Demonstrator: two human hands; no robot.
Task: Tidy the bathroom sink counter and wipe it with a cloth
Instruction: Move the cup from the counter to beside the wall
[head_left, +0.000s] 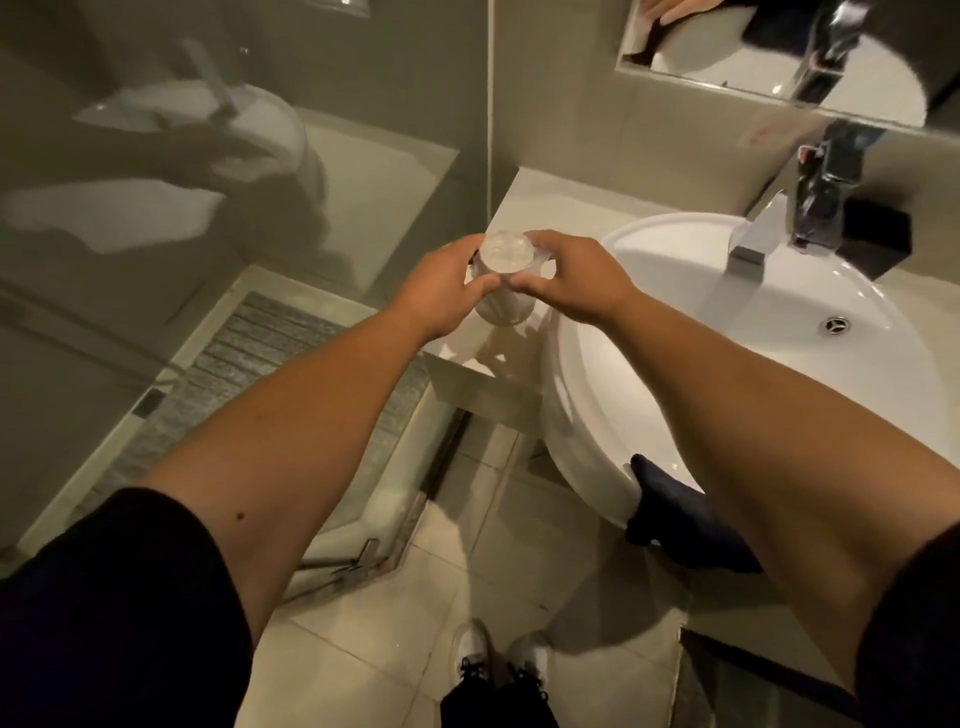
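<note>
You've got both left hand and right hand closed around the drinking glass: fragile, probably slick, so keep fingers on its sidewall below the rim.

A clear drinking glass, turned upside down with its thick base uppermost, is held above the left end of the pale desk, beside the white basin. A dark cloth hangs draped over the basin's front rim.
</note>
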